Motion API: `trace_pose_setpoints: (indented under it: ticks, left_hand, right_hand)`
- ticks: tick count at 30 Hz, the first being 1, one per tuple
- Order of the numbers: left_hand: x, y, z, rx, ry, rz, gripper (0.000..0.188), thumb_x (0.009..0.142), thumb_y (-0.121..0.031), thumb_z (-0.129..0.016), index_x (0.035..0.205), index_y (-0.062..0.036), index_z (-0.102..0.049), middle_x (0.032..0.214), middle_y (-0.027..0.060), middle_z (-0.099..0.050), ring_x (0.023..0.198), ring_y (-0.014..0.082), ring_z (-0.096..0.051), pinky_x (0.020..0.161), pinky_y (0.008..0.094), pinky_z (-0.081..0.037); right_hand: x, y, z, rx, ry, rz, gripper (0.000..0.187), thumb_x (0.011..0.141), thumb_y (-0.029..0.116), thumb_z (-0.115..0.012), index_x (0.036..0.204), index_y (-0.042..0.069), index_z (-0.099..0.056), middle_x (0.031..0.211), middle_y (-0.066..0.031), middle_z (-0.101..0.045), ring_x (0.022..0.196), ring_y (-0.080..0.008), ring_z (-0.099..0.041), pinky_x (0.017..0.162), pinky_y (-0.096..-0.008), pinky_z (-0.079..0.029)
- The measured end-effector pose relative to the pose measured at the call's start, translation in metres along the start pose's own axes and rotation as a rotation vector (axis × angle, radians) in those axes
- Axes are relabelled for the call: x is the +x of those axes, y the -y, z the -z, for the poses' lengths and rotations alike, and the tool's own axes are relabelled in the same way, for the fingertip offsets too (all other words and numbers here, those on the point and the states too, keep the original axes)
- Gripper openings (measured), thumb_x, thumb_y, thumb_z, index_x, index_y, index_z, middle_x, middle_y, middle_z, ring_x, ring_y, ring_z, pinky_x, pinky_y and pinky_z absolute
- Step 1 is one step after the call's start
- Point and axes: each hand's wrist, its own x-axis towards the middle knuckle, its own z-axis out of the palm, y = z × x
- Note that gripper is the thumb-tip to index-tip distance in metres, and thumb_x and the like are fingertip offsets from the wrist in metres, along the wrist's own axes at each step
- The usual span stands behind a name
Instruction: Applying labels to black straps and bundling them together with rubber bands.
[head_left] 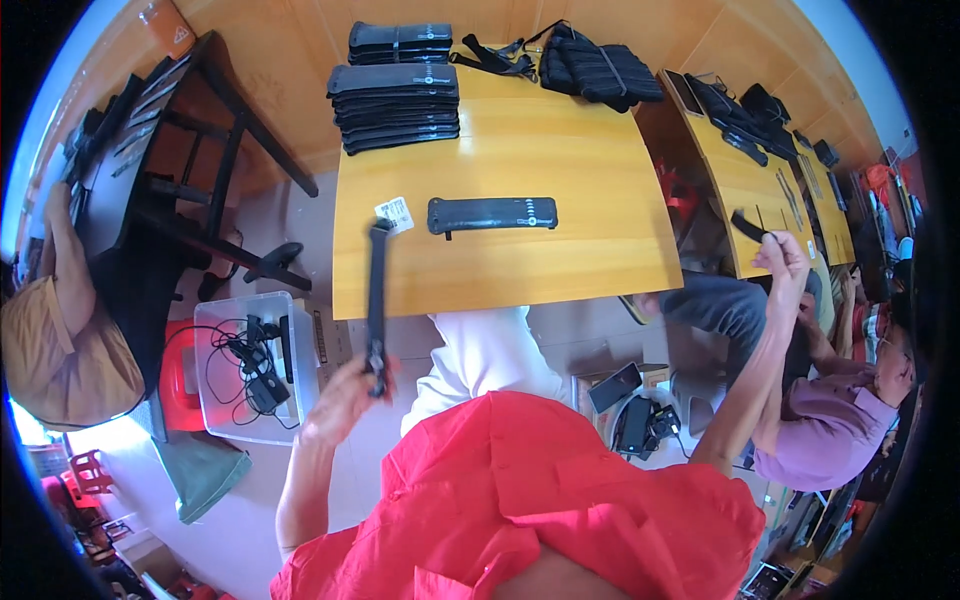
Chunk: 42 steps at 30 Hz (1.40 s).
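My left hand is closed around the lower end of a black strap, near what looks like a buckle. That strap rises over the table's near left edge, its upper end close to a small white printed label. Stretched far out to the right, my right hand pinches a short, curved black strap piece. Whether the two pieces belong together cannot be seen. A flat black folded pouch with pale printing lies on the yellow wooden table between my hands, touched by neither.
Stacked black pouches, loose black straps and a tied black bundle lie at the table's far side. A clear bin of cables stands at left. A person in purple sits at right, another person at left.
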Motion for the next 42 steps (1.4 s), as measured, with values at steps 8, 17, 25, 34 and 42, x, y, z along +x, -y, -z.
trace_pose_setpoints:
  ticks: [8,17,25,34,42]
  left_hand:
    - [0.065,0.006,0.027,-0.021,-0.193,-0.197,0.026,0.088,-0.007,-0.049,0.113,0.0007,-0.053,0.085,-0.0004,-0.055,0.073,0.006,-0.05,0.066,0.0203,-0.04]
    - [0.107,0.026,0.033,0.365,-0.563,-0.353,0.025,0.081,-0.009,-0.062,0.103,0.0004,-0.057,0.069,0.0001,-0.057,0.062,0.0077,-0.055,0.058,0.026,-0.045]
    - [0.105,0.023,0.031,0.918,-0.831,-0.393,0.029,0.077,-0.008,-0.066,0.103,-0.0005,-0.055,0.06,0.0078,-0.054,0.059,0.0177,-0.057,0.057,0.0338,-0.044]
    - [0.099,-0.005,-0.018,0.69,-0.628,-0.604,0.045,0.075,-0.012,-0.069,0.116,-0.0027,-0.053,0.091,0.01,-0.062,0.083,0.0181,-0.06,0.074,0.0314,-0.047]
    - [0.095,-0.023,-0.114,0.669,0.322,-0.458,0.041,0.072,-0.021,-0.075,0.105,-0.0014,-0.06,0.086,0.0089,-0.061,0.08,0.0163,-0.056,0.073,0.0295,-0.044]
  right_hand:
    - [-0.024,0.049,-0.037,-0.104,0.262,0.091,0.017,0.081,-0.001,-0.061,0.098,-0.004,-0.066,0.072,-0.0033,-0.056,0.062,-0.0091,-0.057,0.058,-0.0188,-0.047]
    - [-0.044,0.045,-0.057,-0.007,0.345,0.13,0.018,0.081,-0.002,-0.06,0.098,-0.004,-0.066,0.072,-0.0048,-0.056,0.063,-0.0101,-0.057,0.059,-0.0195,-0.046]
    - [-0.058,0.042,-0.073,0.276,0.478,0.044,0.014,0.08,0.002,-0.063,0.091,-0.007,-0.063,0.08,-0.0084,-0.057,0.067,-0.0128,-0.06,0.059,-0.0217,-0.049]
    - [-0.077,0.068,-0.106,0.124,0.715,0.091,0.016,0.074,-0.004,-0.064,0.089,-0.002,-0.066,0.076,-0.0062,-0.062,0.066,-0.0097,-0.059,0.057,-0.0188,-0.044]
    - [-0.093,0.092,-0.155,0.2,0.797,0.244,0.021,0.073,-0.003,-0.068,0.094,0.0,-0.067,0.078,-0.0076,-0.064,0.071,-0.0127,-0.064,0.06,-0.0224,-0.049]
